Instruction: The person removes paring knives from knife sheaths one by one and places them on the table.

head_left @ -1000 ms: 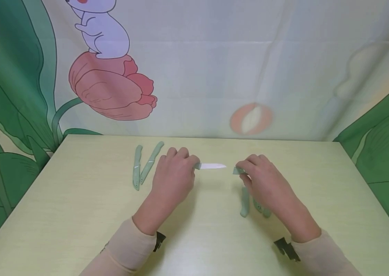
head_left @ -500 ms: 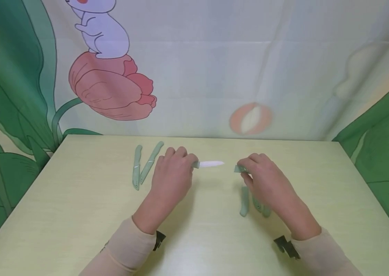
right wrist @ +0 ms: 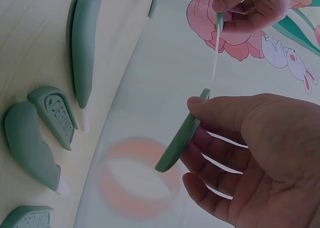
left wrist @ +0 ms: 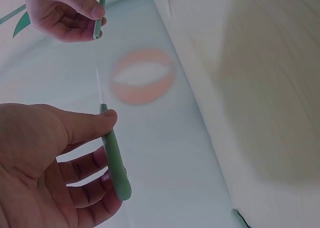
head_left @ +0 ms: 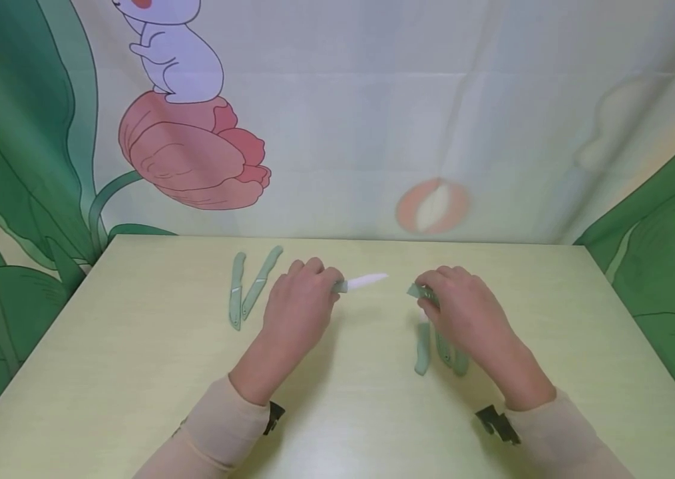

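My left hand (head_left: 301,306) holds a small knife by its green handle (left wrist: 115,158), thumb on one side and fingers on the other. Its white blade (head_left: 367,280) is bare and points right, tilted slightly up. Facing the tip, my right hand (head_left: 463,309) pinches a green blade cover (right wrist: 180,140) between thumb and fingers. A short gap separates blade tip and cover, both raised above the table. Below the right hand lie a knife with a green handle (head_left: 423,349), another green-handled knife (right wrist: 31,145) and a green blade cover (right wrist: 54,115), partly hidden in the head view.
Two knives in their covers, one upright in the view (head_left: 236,289) and one slanted (head_left: 262,283), lie left of the left hand on the pale table (head_left: 134,359). Another green cover (right wrist: 29,218) shows at the right wrist view's edge. A printed curtain (head_left: 337,133) hangs behind.
The blade's tip has tilted upward, and the gap between it and the cover has widened slightly. The right hand's cover has tilted a little. Both hands keep their holds.
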